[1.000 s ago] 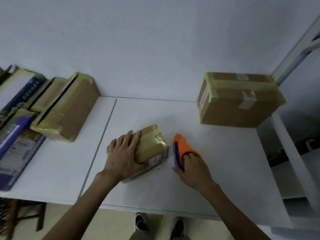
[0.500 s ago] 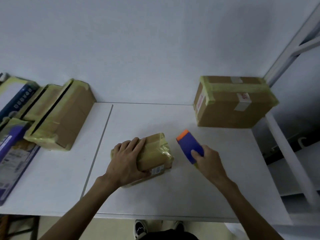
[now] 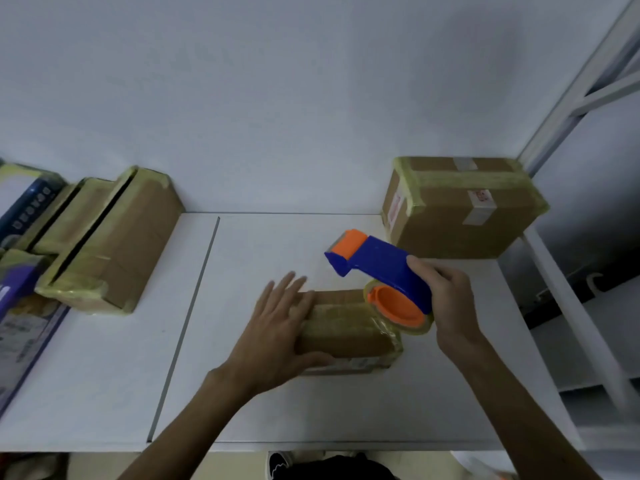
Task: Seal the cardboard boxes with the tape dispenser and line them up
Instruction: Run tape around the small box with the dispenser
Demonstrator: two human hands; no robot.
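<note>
A small cardboard box (image 3: 349,332) wrapped in yellowish tape lies on the white table (image 3: 277,403) in front of me. My left hand (image 3: 277,337) rests on the box's left end, fingers straight and spread, thumb along its near side. My right hand (image 3: 446,299) grips the blue and orange tape dispenser (image 3: 381,271) and holds it lifted above the box's right end, its orange roller pointing up and left. The tape roll (image 3: 398,308) hangs just over the box's right corner.
A larger taped cardboard box (image 3: 460,209) stands at the table's back right, against the wall. Several taped boxes (image 3: 104,240) and printed cartons (image 3: 17,306) lie in a row at the left. A white metal shelf frame (image 3: 588,306) borders the right side.
My right hand has lifted the dispenser off the table and brought it over the box's right end. The small box has turned level with the table edge. My left fingers have straightened.
</note>
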